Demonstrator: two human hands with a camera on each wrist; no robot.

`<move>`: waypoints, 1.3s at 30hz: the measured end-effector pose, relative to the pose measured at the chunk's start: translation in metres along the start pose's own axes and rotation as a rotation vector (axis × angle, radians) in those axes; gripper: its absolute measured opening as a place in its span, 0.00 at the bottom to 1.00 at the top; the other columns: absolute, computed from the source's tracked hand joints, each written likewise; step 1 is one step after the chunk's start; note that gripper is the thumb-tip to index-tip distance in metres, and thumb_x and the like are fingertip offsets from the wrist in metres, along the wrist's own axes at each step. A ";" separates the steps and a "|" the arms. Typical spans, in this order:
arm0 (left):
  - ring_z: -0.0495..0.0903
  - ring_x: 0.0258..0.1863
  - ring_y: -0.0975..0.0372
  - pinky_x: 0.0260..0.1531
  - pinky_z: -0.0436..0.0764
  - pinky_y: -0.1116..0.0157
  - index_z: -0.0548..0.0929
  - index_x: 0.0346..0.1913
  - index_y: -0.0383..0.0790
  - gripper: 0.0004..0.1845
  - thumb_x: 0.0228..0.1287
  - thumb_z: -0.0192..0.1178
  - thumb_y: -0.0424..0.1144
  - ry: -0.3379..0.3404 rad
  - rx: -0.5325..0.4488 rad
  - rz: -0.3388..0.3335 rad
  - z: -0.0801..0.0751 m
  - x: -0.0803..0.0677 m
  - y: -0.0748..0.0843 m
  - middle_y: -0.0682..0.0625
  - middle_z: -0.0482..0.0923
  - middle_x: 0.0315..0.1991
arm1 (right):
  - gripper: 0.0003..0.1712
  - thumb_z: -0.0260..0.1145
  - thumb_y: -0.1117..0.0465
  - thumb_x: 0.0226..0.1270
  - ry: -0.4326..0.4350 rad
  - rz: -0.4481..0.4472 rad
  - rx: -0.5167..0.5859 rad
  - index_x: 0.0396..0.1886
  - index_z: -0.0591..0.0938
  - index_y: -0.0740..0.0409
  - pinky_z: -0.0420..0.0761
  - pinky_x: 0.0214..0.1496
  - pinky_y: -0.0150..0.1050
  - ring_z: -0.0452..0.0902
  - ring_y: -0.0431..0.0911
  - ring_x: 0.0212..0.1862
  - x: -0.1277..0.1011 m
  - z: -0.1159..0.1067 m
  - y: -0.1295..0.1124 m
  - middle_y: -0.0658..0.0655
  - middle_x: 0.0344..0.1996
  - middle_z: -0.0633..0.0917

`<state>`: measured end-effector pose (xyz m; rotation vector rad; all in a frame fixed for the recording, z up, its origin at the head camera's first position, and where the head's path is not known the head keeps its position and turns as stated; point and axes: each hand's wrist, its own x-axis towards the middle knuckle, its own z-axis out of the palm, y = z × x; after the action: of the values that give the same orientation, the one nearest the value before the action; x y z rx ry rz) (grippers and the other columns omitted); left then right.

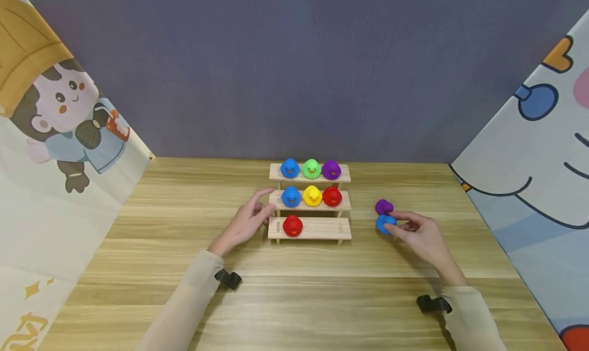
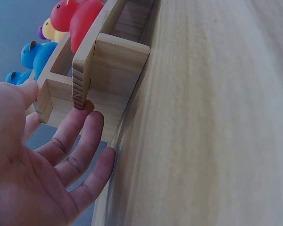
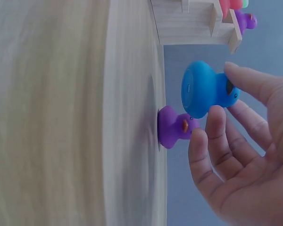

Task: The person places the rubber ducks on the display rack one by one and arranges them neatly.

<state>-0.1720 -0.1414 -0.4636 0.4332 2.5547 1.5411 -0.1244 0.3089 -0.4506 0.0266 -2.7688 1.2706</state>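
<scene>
My right hand point(image 1: 424, 238) pinches a blue rubber duck point(image 3: 201, 89) by its head, between thumb and fingers. Its flat base shows, and it is raised off the table in the right wrist view. Close by, a purple duck point(image 3: 169, 127) stands on the tabletop. At the left end of a three-step wooden rack point(image 1: 322, 229), my left hand point(image 1: 244, 225) has its fingers loosely bent, with fingertips point(image 2: 83, 106) right at the step ends. On the lowest step a red duck point(image 1: 292, 226) sits toward the left; bare wood extends to its right.
The middle step carries a blue duck point(image 1: 291, 196), a yellow duck point(image 1: 312, 195) and a red duck point(image 1: 332, 196). Blue, green point(image 1: 311, 169) and purple ducks line the top step. A grey panel point(image 1: 294, 75) rises behind the rack, and printed panels flank the wooden table point(image 1: 294, 300).
</scene>
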 end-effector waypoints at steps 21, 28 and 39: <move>0.83 0.37 0.56 0.48 0.79 0.57 0.64 0.82 0.56 0.28 0.86 0.52 0.54 -0.002 -0.011 -0.017 0.000 -0.001 0.000 0.46 0.84 0.34 | 0.25 0.81 0.51 0.65 -0.019 -0.055 0.001 0.57 0.90 0.58 0.79 0.32 0.32 0.82 0.34 0.32 -0.007 0.010 -0.018 0.56 0.33 0.91; 0.84 0.38 0.55 0.47 0.79 0.56 0.64 0.82 0.56 0.29 0.86 0.52 0.54 -0.005 -0.012 -0.013 -0.001 -0.001 0.002 0.45 0.84 0.35 | 0.23 0.81 0.53 0.65 -0.073 -0.090 0.040 0.56 0.90 0.59 0.82 0.36 0.31 0.83 0.36 0.33 -0.007 0.015 -0.025 0.56 0.34 0.90; 0.84 0.37 0.54 0.47 0.79 0.57 0.64 0.82 0.56 0.28 0.86 0.52 0.53 -0.004 -0.007 -0.013 0.000 -0.001 0.001 0.45 0.84 0.35 | 0.19 0.83 0.53 0.63 -0.094 -0.153 0.048 0.52 0.91 0.53 0.84 0.41 0.31 0.83 0.37 0.35 -0.007 0.024 -0.032 0.53 0.33 0.89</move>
<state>-0.1713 -0.1412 -0.4622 0.4175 2.5427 1.5429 -0.1174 0.2700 -0.4428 0.3038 -2.7504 1.3277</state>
